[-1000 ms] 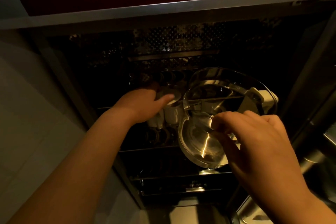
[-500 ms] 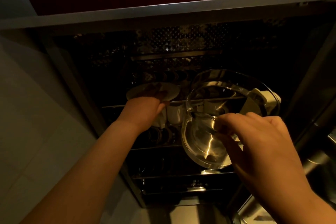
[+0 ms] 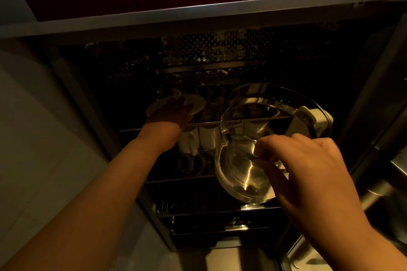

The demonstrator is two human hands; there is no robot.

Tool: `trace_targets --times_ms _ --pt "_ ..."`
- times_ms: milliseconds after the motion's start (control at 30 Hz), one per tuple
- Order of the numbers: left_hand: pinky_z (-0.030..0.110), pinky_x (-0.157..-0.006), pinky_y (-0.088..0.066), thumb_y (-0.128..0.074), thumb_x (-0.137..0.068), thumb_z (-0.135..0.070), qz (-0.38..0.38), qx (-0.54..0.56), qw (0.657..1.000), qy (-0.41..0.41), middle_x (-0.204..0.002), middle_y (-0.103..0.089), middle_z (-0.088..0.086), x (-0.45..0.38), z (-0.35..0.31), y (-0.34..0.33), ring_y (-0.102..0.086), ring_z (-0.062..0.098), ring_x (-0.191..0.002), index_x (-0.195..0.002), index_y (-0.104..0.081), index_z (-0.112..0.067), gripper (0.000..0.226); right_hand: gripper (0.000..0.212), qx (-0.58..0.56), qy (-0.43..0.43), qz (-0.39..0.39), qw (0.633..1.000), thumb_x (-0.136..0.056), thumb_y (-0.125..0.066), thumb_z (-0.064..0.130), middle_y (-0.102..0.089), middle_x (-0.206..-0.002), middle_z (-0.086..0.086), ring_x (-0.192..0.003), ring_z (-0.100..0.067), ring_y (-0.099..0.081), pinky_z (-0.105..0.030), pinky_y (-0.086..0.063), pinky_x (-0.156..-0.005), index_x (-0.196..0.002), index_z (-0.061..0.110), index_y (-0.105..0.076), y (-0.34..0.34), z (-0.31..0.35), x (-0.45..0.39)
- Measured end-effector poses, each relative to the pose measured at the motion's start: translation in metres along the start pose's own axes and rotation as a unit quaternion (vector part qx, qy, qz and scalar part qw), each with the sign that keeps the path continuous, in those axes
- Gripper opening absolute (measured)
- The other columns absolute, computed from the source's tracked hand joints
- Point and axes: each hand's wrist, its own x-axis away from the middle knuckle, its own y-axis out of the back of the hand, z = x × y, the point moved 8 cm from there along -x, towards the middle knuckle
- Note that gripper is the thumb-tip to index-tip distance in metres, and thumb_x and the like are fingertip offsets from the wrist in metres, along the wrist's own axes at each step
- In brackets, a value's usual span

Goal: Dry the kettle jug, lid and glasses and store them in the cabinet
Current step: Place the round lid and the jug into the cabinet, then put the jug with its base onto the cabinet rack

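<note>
In front of the dark open cabinet (image 3: 220, 50), my right hand (image 3: 308, 178) holds a clear glass kettle jug (image 3: 246, 169) by its rim. The jug is tilted, mouth toward me, and its pale handle (image 3: 317, 119) points up right. My left hand (image 3: 169, 116) reaches into the upper rack and grips a round pale lid (image 3: 196, 103), held flat above the wire shelf. Whether glasses stand in the rack is hard to tell in the dark.
White cups (image 3: 198, 138) hang or stand just below the wire shelf rail (image 3: 207, 123), between my two hands. Dark round items (image 3: 191, 163) sit lower down. A pale wall (image 3: 33, 138) is left; a metal frame (image 3: 374, 130) runs along the right.
My left hand has risen from the white cups to the upper rack and now carries the round lid deeper in. The jug has barely shifted.
</note>
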Motion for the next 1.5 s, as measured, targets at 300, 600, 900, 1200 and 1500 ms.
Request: trace_targets --times_ms 300,600,900,1200,1500 --pt "0.036 -0.115 -0.003 -0.029 -0.103 -0.029 0.04 0.061 0.997 0.03 -0.159 0.008 0.004 -0.016 0.01 -0.02 0.003 0.022 -0.145 -0.151 -0.005 -0.023 0.053 0.042 0.006 -0.003 0.032 0.999 -0.061 -0.079 0.013 -0.054 -0.075 0.02 -0.066 -0.002 -0.045 -0.015 -0.026 -0.074 -0.092 0.03 -0.056 -0.006 -0.001 0.0" --pt "0.04 -0.113 -0.025 -0.033 -0.098 -0.039 -0.358 0.123 0.87 -0.316 -0.132 -0.053 0.005 0.11 -0.1 0.05 -0.038 0.02 -0.132 -0.126 -0.054 -0.013 0.044 0.043 -0.011 0.009 0.049 0.999 -0.063 -0.076 0.014 -0.047 -0.074 0.026 -0.066 0.001 -0.045 -0.018 -0.03 -0.071 -0.09 0.037 -0.051 -0.007 0.0 0.005" --pt "0.021 -0.064 -0.021 -0.051 -0.085 -0.043 -0.352 0.094 0.846 -0.388 -0.055 -0.045 0.002 0.108 -0.137 0.055 -0.041 0.016 -0.051 -0.06 -0.051 -0.009 0.042 0.024 -0.074 -0.019 0.077 0.994 -0.071 -0.06 0.029 -0.055 -0.076 0.024 -0.073 0.004 -0.049 -0.015 -0.029 -0.074 -0.09 0.042 -0.051 -0.01 -0.002 0.006" --pt "0.01 -0.064 -0.027 -0.057 -0.08 -0.042 -0.316 0.181 0.878 -0.31 -0.058 -0.036 -0.017 0.091 -0.118 0.063 -0.029 -0.001 -0.054 -0.062 -0.04 -0.023 0.03 0.038 -0.08 0.074 0.094 0.99 -0.088 -0.044 0.046 -0.046 -0.106 0.03 -0.097 0.011 -0.044 -0.012 -0.035 -0.084 -0.125 0.038 -0.043 -0.016 -0.011 -0.008" --pt "0.008 -0.052 -0.031 -0.049 -0.085 -0.049 -0.259 0.34 0.88 -0.208 -0.048 -0.044 -0.014 0.078 -0.081 0.059 -0.047 0.0 -0.051 -0.056 -0.039 -0.035 0.034 0.066 -0.017 0.294 0.02 0.956 -0.089 -0.046 0.02 -0.014 -0.156 -0.002 -0.142 -0.024 -0.019 -0.035 -0.016 -0.116 -0.148 0.02 -0.017 -0.03 -0.015 0.016"
